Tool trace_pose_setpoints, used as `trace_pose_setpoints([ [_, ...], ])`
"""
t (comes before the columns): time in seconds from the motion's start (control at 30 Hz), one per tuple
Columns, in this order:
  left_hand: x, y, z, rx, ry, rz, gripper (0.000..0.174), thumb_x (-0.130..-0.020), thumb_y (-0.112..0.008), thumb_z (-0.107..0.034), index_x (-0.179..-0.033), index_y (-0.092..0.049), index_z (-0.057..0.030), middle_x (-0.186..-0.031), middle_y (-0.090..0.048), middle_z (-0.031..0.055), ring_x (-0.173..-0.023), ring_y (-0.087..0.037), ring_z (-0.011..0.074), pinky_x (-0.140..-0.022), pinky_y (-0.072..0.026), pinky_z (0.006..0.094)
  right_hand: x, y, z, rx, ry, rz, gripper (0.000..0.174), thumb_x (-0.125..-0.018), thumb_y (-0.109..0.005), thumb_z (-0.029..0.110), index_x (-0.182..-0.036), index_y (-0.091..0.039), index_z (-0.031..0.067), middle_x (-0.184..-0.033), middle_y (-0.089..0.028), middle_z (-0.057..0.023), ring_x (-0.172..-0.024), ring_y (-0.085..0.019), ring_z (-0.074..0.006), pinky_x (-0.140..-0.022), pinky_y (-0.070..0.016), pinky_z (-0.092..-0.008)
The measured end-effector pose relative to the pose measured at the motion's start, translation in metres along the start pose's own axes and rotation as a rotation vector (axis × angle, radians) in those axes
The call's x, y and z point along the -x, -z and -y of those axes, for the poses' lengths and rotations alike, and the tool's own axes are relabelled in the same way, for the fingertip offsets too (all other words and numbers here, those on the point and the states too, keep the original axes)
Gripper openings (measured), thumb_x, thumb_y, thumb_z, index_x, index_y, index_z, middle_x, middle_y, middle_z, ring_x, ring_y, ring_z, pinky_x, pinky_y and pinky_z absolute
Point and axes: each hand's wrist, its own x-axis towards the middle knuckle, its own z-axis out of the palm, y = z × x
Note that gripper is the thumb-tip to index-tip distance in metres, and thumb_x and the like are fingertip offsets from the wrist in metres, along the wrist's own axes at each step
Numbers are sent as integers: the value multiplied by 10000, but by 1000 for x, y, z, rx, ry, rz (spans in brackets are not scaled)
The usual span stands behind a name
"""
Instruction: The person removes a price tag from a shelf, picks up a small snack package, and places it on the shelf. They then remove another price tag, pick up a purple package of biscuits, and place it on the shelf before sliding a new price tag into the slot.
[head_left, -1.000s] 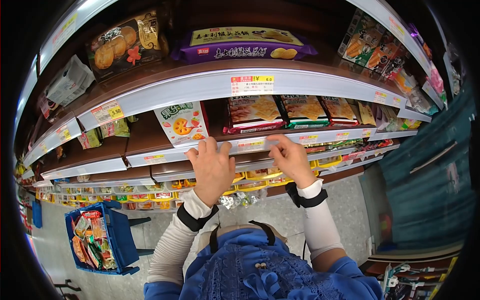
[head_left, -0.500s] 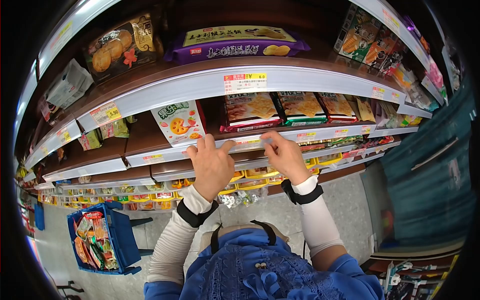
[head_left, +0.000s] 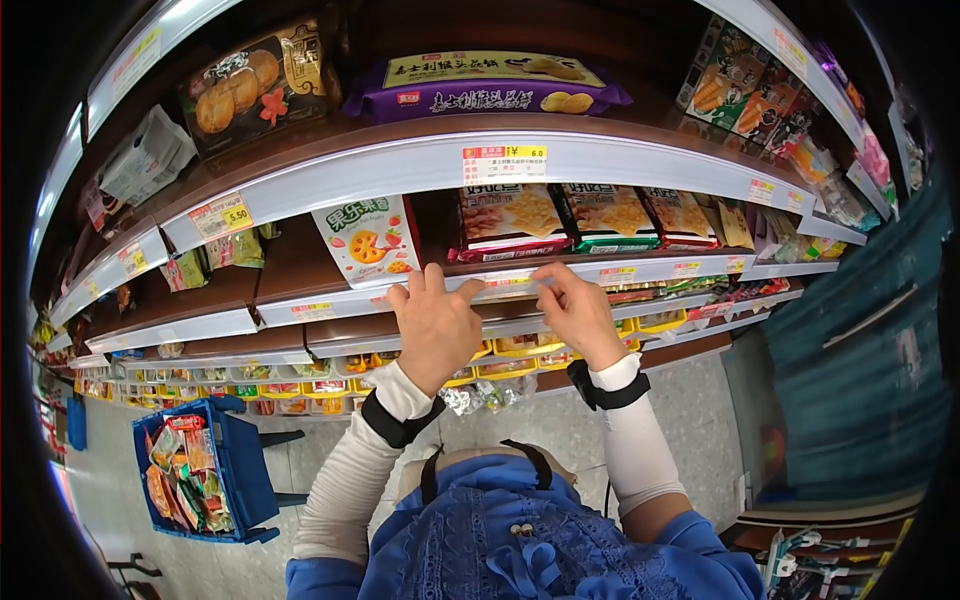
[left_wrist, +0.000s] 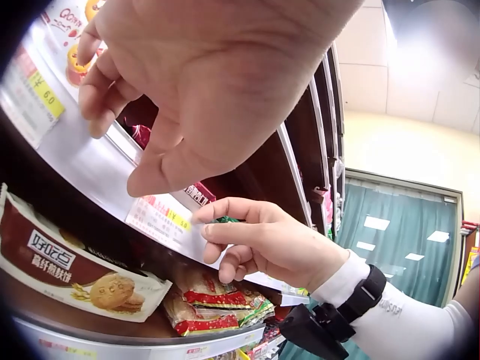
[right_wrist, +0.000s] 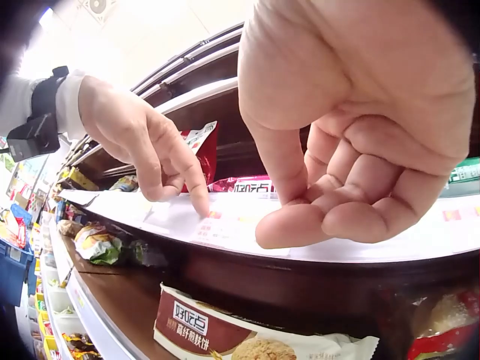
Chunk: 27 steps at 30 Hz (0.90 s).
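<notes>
At the centre of the head view, a price label point(head_left: 508, 283) sits on the front edge of a shelf point(head_left: 350, 300), between the fingertips of two bare hands. The left hand point(head_left: 437, 328) has an open grip, its fingers spread and bent near that edge, just below a white carton point(head_left: 368, 240) with a red-and-green print. The right hand point(head_left: 583, 318) is at the label's right side, its grip relaxed, fingers loosely curved and nothing seen held; whether its fingertips touch the label I cannot tell

In the left wrist view, a brown and cream biscuit packet point(left_wrist: 82, 274) lies at lower left, on the level below the label. In the head view, red and green cracker packs point(head_left: 512, 222) stand right of the carton, and a blue basket point(head_left: 240, 470) at lower left of the frame holds assorted packets
</notes>
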Motion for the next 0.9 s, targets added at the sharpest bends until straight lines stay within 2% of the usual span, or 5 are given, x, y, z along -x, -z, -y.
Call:
trace_pose_setpoints([
  [0.13,-1,1,-3,22,14,0,348,-711,-652,-144,-1045,-717,-214,-895,-504,87,-888,-500,272,-735,-318,440,0,0,1,-6,-4,5,148,-888,-607,149,-1029,-616,104,-709,-654,-146,-622,-633,-340,-560,-475,-428],
  [0.33,2,1,-2,13,1,-26,491,-703,-655,-115,-1182,-619,-218,-905,-490,78,-887,-495,265,-742,-316,436,1,1,1,-2,-28,12,181,-888,-605,148,-1066,-619,119,-692,-641,-141,-621,-631,-335,-556,-473,-422],
  [0.4,2,2,-2,20,-18,-16,576,-701,-656,-96,-1254,-566,-232,-912,-478,79,-895,-488,264,-747,-312,430,1,0,0,1,33,26,227,-918,-589,97,-1145,-600,98,-694,-660,-64,-549,-622,-136,-529,-486,-291],
  [0.7,3,2,-3,12,-56,-26,535,-717,-638,-86,-1229,-627,-240,-920,-464,99,-901,-468,272,-755,-306,424,-1,-4,4,33,58,44,256,-917,-593,102,-1173,-600,116,-657,-628,-62,-526,-588,-153,-522,-468,-299],
  [0.9,3,3,-3,21,-47,2,536,-719,-671,-121,-1239,-614,-235,-934,-465,101,-926,-470,278,-772,-314,435,1,-4,4,9,36,47,260,-920,-594,105,-1180,-607,119,-645,-618,-52,-520,-572,-134,-515,-459,-294],
])
